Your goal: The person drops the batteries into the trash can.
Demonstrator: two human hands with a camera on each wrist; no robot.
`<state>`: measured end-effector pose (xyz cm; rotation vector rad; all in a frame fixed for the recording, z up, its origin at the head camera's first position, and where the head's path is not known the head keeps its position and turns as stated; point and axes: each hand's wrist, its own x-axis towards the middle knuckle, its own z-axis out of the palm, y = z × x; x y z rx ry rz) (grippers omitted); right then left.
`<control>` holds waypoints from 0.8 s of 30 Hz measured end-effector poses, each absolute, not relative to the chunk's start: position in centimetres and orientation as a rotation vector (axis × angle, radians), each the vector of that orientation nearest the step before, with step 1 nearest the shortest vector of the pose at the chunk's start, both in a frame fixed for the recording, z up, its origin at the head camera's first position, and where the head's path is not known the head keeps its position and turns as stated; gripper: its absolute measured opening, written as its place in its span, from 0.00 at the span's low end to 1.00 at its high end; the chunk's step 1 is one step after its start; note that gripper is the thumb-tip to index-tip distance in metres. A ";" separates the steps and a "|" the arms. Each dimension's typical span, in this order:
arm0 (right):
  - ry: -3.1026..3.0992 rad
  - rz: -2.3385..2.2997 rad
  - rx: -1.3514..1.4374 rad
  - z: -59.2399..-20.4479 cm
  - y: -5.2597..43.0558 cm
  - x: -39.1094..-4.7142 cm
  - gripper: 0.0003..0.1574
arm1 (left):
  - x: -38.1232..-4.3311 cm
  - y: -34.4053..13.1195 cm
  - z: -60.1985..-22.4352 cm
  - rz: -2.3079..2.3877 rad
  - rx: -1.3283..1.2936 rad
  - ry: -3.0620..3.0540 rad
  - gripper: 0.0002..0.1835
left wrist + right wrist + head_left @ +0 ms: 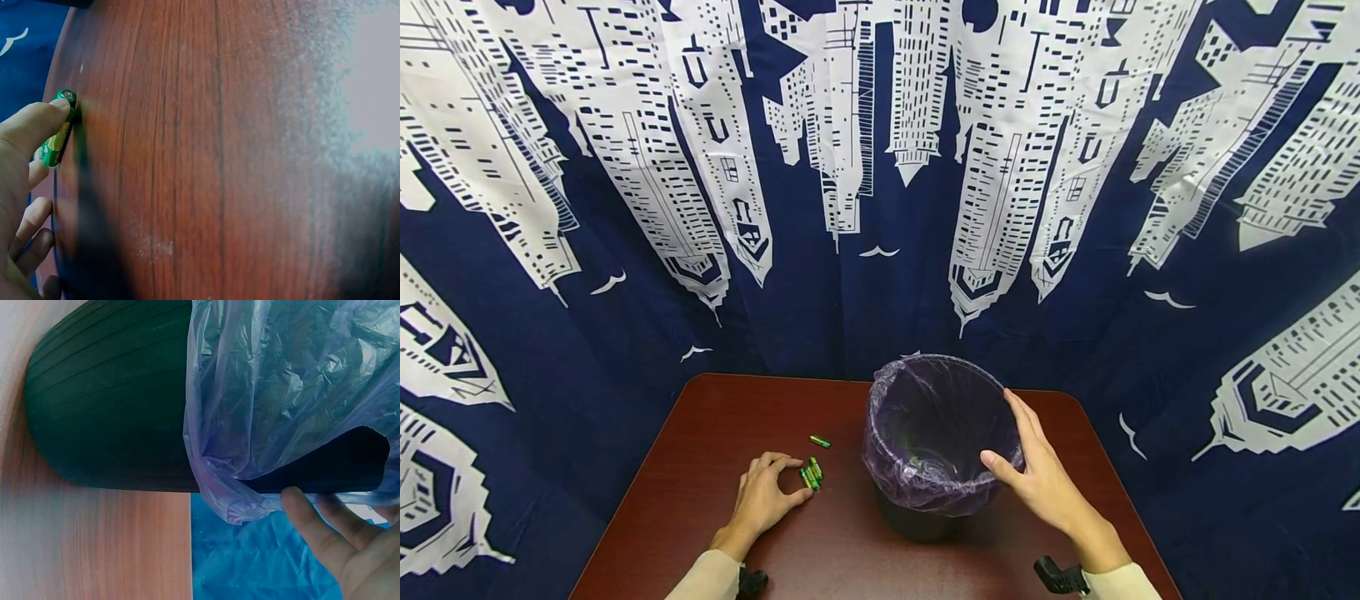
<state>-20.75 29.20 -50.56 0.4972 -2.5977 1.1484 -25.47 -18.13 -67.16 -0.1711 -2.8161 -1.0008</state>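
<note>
Small green batteries (815,468) lie in a cluster on the table, beside the thumb and index finger of my left hand (758,500). The left wrist view shows the thumb and a finger pinching a green battery (60,134); the other fingers are loosely bent. One more battery (820,441) lies apart, farther back. A dark trash can (917,521), lined with a translucent purple bag (887,467), stands upright to the right. My right hand (1045,483) holds its right rim, thumb over the opening, fingers along the outside. A torn gap in the bag shows near those fingers in the right wrist view.
The reddish-brown table (715,425) has rounded far corners. Behind it and at both sides hangs a navy curtain (842,308) printed with white buildings. Something small and greenish (916,462) shows within the lined can. Dark straps sit on both wrists.
</note>
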 end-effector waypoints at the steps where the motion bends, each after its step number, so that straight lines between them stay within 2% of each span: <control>1: -2.597 1.148 0.498 -50.6 29.2 -20.8 0.69 | -25.5 -18.1 -67.2 -0.991 -0.168 -2.816 0.31; 24: -2.589 1.148 0.501 -50.5 29.0 -20.6 0.69 | -25.2 -18.1 -67.5 -0.969 -0.168 -2.795 0.26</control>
